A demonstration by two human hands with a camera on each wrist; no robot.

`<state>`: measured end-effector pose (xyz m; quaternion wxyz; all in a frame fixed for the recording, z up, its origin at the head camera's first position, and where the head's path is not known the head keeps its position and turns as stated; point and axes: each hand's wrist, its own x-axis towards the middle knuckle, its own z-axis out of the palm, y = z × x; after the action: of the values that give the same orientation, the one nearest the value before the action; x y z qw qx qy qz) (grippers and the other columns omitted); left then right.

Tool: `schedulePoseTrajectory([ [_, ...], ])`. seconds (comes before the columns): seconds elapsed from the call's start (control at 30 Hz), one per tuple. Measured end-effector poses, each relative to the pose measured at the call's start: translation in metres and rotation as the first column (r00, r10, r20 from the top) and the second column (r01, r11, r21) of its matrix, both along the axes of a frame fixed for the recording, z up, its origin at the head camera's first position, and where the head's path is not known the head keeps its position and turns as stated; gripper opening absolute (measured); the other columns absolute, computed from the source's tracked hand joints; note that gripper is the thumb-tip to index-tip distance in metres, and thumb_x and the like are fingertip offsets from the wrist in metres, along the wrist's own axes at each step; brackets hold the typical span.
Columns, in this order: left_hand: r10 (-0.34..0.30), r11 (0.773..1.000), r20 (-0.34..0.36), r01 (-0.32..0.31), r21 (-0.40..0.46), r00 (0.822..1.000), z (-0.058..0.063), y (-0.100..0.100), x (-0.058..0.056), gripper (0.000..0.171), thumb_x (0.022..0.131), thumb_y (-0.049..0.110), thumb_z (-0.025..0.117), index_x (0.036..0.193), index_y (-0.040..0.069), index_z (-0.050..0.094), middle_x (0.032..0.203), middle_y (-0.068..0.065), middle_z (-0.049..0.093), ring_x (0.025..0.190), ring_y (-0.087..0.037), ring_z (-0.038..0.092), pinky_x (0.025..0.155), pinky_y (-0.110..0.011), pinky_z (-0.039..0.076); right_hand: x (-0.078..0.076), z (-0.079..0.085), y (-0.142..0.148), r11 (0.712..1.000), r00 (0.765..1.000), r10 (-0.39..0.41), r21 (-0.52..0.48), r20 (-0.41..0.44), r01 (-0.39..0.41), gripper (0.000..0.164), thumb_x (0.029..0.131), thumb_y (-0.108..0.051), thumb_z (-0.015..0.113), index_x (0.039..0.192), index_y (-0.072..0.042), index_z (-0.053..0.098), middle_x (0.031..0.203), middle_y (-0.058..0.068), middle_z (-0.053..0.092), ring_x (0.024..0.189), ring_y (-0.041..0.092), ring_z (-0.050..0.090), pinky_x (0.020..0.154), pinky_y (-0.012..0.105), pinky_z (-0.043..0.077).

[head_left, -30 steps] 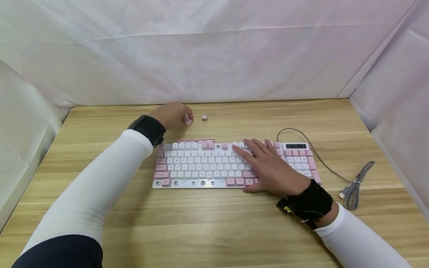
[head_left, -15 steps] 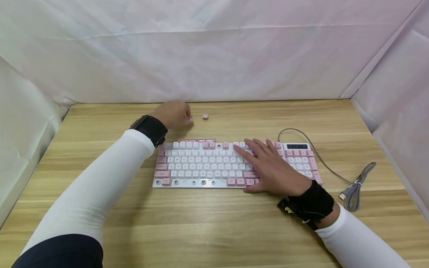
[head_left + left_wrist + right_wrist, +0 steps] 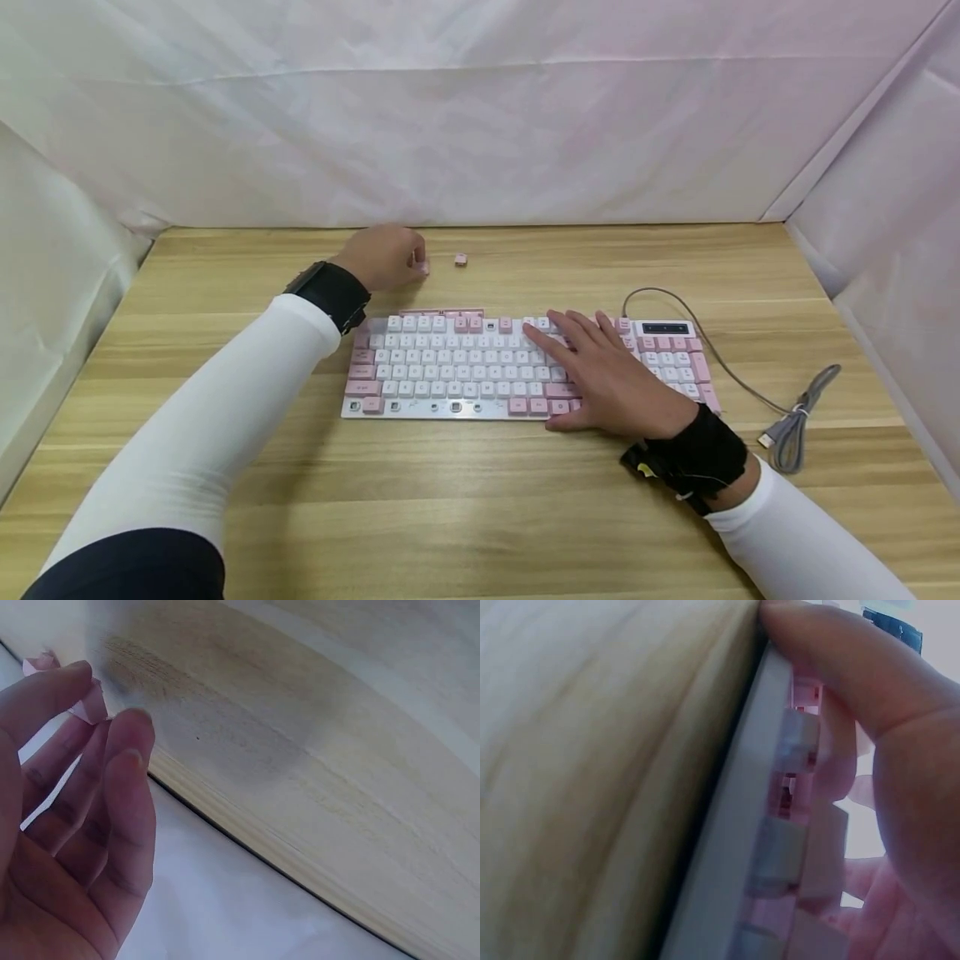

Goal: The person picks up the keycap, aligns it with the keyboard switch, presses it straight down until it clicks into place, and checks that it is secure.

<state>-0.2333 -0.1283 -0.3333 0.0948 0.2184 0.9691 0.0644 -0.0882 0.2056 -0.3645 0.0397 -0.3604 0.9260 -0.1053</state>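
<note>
My left hand (image 3: 386,257) is over the back of the table, behind the keyboard. Its thumb and fingers pinch a small pink keycap (image 3: 91,705), clearest in the left wrist view. A second pink keycap (image 3: 461,260) lies on the table just to the right of that hand. The white and pink keyboard (image 3: 442,358) is in front; several keys are off its bottom row, and one gap shows in the top row. On its right half rests my right hand (image 3: 611,379), fingers spread over the keys, with the thumb (image 3: 832,637) at the front edge.
A grey cable (image 3: 720,358) runs from the keyboard's back edge to a tied bundle (image 3: 797,429) with a USB plug on the right. White cloth walls (image 3: 480,142) enclose the wooden table (image 3: 450,500) at the back and sides.
The left hand has shifted slightly to the left and turned the keycap a little in its fingers. The right hand and the keyboard stay where they were.
</note>
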Motion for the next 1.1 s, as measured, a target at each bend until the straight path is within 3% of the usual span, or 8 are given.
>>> schedulePoseTrajectory([
  [0.2,-0.014,1.0,-0.036,0.014,0.004,0.999,0.007,-0.002,0.007,0.014,0.093,0.022,0.069,0.099,0.01,0.073,0.1,-0.006,0.072,0.087,-0.024,0.062,0.082,-0.04,0.052,0.0,0.0,0.002,1.0,1.0,-0.004,0.0,-0.001,0.004,0.12,0.07,-0.065,0.081,0.162,-0.026,0.015,0.164,0.017,0.024,0.151,0.035,0.022,0.119,0.065,0.014],
  [0.33,-0.037,0.999,-0.051,0.039,0.024,0.998,0.014,-0.003,0.02,0.015,0.093,0.02,0.071,0.103,0.01,0.073,0.107,-0.007,0.073,0.097,-0.024,0.066,0.09,-0.042,0.053,-0.001,-0.001,0.003,1.0,1.0,-0.004,-0.007,0.0,0.004,0.12,0.07,-0.065,0.081,0.162,-0.026,0.014,0.164,0.017,0.024,0.151,0.035,0.021,0.119,0.066,0.014],
  [0.47,-0.049,0.998,-0.085,0.053,0.038,0.995,0.019,-0.008,0.038,0.018,0.091,0.021,0.074,0.106,0.011,0.074,0.106,-0.006,0.075,0.097,-0.023,0.069,0.088,-0.04,0.055,-0.002,-0.001,0.002,1.0,1.0,0.0,-0.009,0.006,0.0,0.12,0.07,-0.065,0.081,0.162,-0.026,0.014,0.164,0.017,0.024,0.152,0.035,0.021,0.119,0.066,0.014],
  [0.67,-0.046,0.998,-0.182,0.054,0.041,0.982,0.025,-0.021,0.068,0.028,0.089,0.026,0.077,0.113,0.013,0.07,0.098,-0.003,0.076,0.077,-0.018,0.068,0.069,-0.035,0.055,-0.002,0.0,0.002,1.0,1.0,-0.003,-0.006,0.001,0.003,0.12,0.07,-0.064,0.082,0.162,-0.025,0.015,0.164,0.017,0.024,0.151,0.035,0.021,0.119,0.065,0.014],
  [0.87,-0.024,0.998,-0.162,0.034,0.06,0.987,0.026,-0.033,0.1,0.019,0.089,0.025,0.077,0.104,0.016,0.07,0.095,0.001,0.074,0.064,-0.013,0.058,0.058,-0.029,0.048,-0.001,0.001,0.003,1.0,1.0,-0.005,-0.002,0.01,0.005,0.12,0.07,-0.065,0.081,0.162,-0.025,0.015,0.164,0.017,0.024,0.152,0.035,0.021,0.12,0.065,0.014],
  [1.1,-0.056,0.994,-0.116,0.066,0.091,0.992,0.028,-0.041,0.136,0.017,0.087,0.021,0.079,0.099,0.013,0.07,0.097,-0.004,0.069,0.055,-0.01,0.049,0.05,-0.024,0.041,0.0,0.001,0.003,1.0,1.0,-0.007,-0.003,0.015,0.007,0.12,0.07,-0.064,0.082,0.162,-0.025,0.015,0.164,0.017,0.024,0.151,0.036,0.021,0.119,0.066,0.015],
])
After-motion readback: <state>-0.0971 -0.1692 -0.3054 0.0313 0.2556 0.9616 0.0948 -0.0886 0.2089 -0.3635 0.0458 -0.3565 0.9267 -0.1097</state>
